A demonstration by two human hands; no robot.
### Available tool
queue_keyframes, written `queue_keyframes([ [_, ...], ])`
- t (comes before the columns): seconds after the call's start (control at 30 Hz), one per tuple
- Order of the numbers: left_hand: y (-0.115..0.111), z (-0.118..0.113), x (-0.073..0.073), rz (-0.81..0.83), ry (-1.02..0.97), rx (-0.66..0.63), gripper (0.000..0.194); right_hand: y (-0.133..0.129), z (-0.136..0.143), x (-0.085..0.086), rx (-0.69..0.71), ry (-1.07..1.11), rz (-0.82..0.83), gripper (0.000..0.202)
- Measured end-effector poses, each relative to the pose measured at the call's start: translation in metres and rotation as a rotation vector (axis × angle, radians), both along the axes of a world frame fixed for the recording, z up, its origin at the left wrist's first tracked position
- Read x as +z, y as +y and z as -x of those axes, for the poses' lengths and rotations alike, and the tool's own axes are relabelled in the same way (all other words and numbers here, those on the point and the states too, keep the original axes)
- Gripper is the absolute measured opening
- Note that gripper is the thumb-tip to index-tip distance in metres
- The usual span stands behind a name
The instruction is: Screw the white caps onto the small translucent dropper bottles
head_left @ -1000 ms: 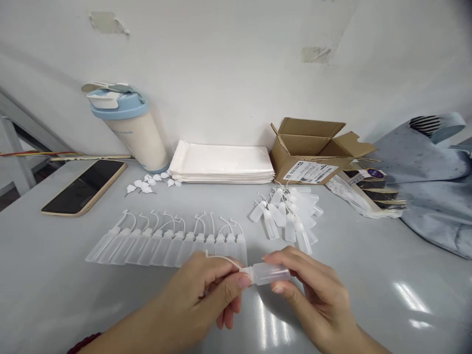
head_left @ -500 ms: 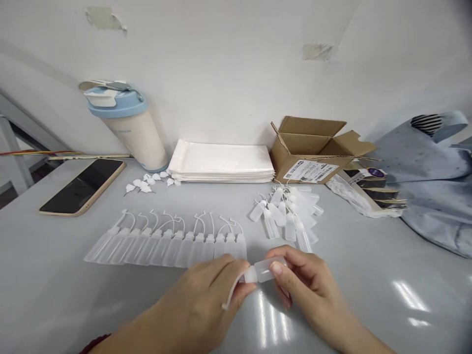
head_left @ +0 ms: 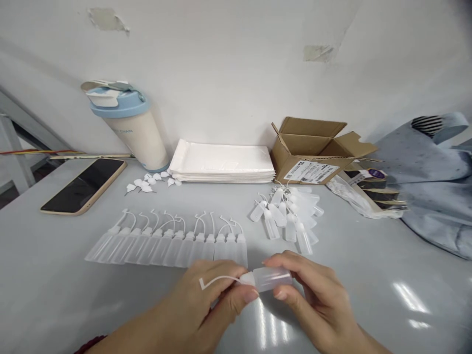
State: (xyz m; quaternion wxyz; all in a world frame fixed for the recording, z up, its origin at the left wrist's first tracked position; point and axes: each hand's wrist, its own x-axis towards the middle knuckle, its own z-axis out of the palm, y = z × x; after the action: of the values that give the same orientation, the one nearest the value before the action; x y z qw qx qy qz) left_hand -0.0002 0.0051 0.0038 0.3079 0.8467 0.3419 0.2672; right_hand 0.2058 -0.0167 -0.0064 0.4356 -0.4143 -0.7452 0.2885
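A small translucent bottle [head_left: 272, 279] lies sideways between my hands, its white cap to the left with a thin curved strap reaching over my fingers. My left hand [head_left: 217, 300] pinches the cap end between thumb and fingers. At the bottle's base, my right hand [head_left: 313, 295] has its thumb and fingers curled around the body, thumb below and fingers above. Beyond my left hand stretches a row of similar bottles [head_left: 162, 248] side by side, straps pointing away. A loose heap of bottles [head_left: 291, 216] sits beyond my right hand.
Small white tips [head_left: 145, 184] lie near a leaning tumbler [head_left: 138, 137] and a phone [head_left: 83, 187]. Against the wall are a stack of white envelopes [head_left: 223, 160] and an open cardboard box [head_left: 311, 164]. Farther right are a packaged tray [head_left: 372, 191] and blue-grey fabric [head_left: 435, 187].
The bottle has rolled so its strap now points left over my left hand instead of downward. My right thumb has moved lower, off the bottle's middle, showing more of its body.
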Motion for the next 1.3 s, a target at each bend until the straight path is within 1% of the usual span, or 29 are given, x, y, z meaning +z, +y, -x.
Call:
queue_keyframes([
  [0.07,0.001,-0.002,0.000,-0.062,-0.009,0.018,0.041,-0.001,0.000,0.001,-0.004,-0.027,0.034,0.012],
  [0.13,0.001,-0.002,0.000,-0.105,-0.003,0.036,0.042,-0.002,0.000,0.002,0.002,-0.041,0.105,0.014],
  [0.33,-0.001,0.000,-0.003,-0.249,0.013,0.018,0.038,-0.001,0.002,0.001,0.037,0.008,0.434,0.031],
  [0.43,-0.001,0.001,-0.007,-0.326,0.062,-0.018,0.030,0.001,0.003,0.000,0.071,0.102,0.651,0.043],
  [0.53,-0.001,0.001,-0.012,-0.364,0.067,-0.023,0.029,0.002,0.005,-0.002,0.104,0.225,0.844,0.051],
  [0.67,0.000,0.002,-0.012,-0.428,0.089,-0.039,0.035,0.003,0.004,-0.005,0.176,0.385,1.058,0.056],
  [0.73,0.000,0.002,-0.010,-0.489,0.111,-0.065,0.034,0.004,0.002,-0.008,0.227,0.431,1.115,0.058],
  [0.8,0.000,0.002,-0.009,-0.530,0.113,-0.073,0.030,0.005,0.000,-0.010,0.261,0.425,1.112,0.060],
  [0.87,0.000,0.002,-0.009,-0.525,0.102,-0.079,0.026,0.006,-0.001,-0.010,0.269,0.389,1.075,0.062],
  [0.97,0.001,0.002,-0.009,-0.414,0.058,-0.081,0.024,0.005,-0.001,-0.006,0.233,0.313,0.977,0.057],
  [1.07,0.003,0.003,-0.005,-0.276,0.021,-0.067,0.027,0.003,-0.001,0.002,0.192,0.179,0.818,0.052],
  [1.2,0.004,0.004,-0.002,-0.223,-0.001,-0.086,0.033,-0.001,-0.002,0.008,0.164,0.009,0.666,0.046],
  [1.3,0.005,0.003,-0.004,-0.207,-0.002,-0.092,0.033,-0.003,-0.003,0.007,0.138,-0.102,0.565,0.035],
])
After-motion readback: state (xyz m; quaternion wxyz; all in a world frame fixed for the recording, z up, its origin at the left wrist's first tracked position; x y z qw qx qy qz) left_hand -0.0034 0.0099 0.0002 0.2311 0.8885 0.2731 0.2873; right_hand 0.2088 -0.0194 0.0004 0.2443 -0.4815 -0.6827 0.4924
